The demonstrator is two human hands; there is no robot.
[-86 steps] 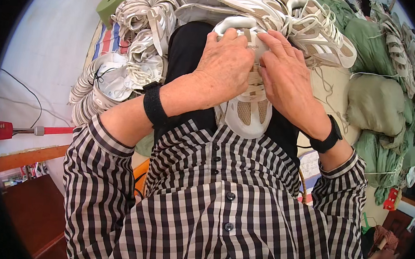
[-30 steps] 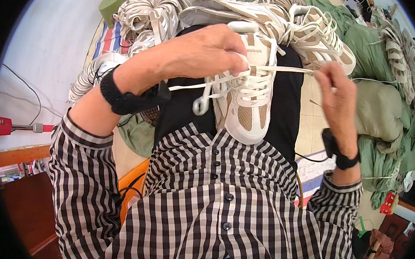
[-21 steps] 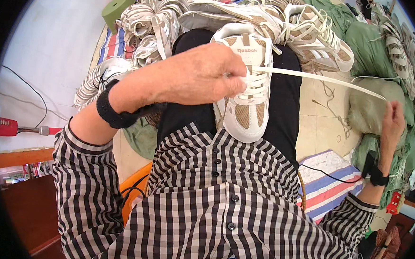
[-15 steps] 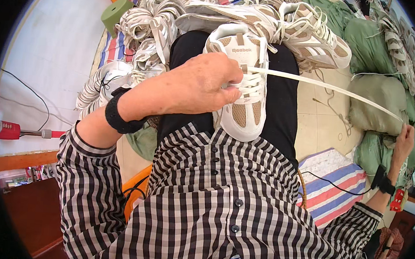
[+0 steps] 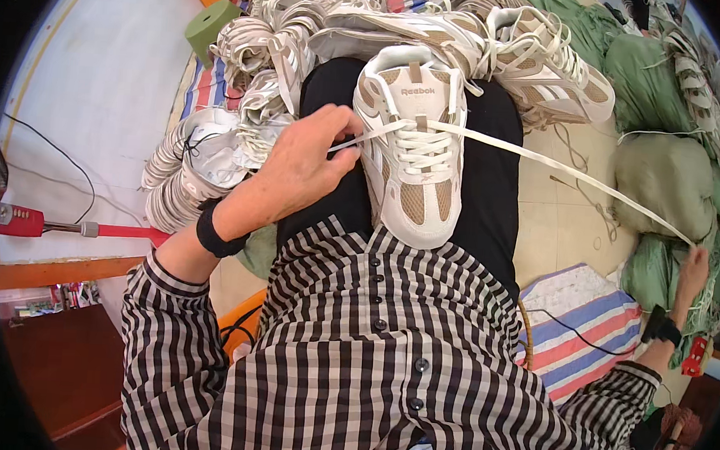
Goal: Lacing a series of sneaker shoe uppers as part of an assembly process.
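A white and tan sneaker (image 5: 422, 197) rests across my black-trousered thighs, toe toward me, its lower eyelets laced with flat cream lace. My left hand (image 5: 315, 152) is beside the shoe's left edge, its thumb and fingers pinching one side of the shoelace (image 5: 385, 130). Far out to the right, my right hand (image 5: 693, 268) grips the other length of the lace, which runs taut from the top of the lacing. Both lengths leave the shoe just below the tongue's tan loop.
Nested shoe uppers (image 5: 259, 50) are heaped at the far left, by a green cylinder (image 5: 211, 28). Another laced sneaker (image 5: 555, 72) lies beyond my knees. Green sacks (image 5: 668, 182) line the right side, with a striped woven sheet (image 5: 580, 329) below. A red-handled tool (image 5: 18, 221) extends from the left.
My left hand has moved left off the lacing and draws one lace length out sideways. My right hand, still on the lace, has shifted slightly toward me.
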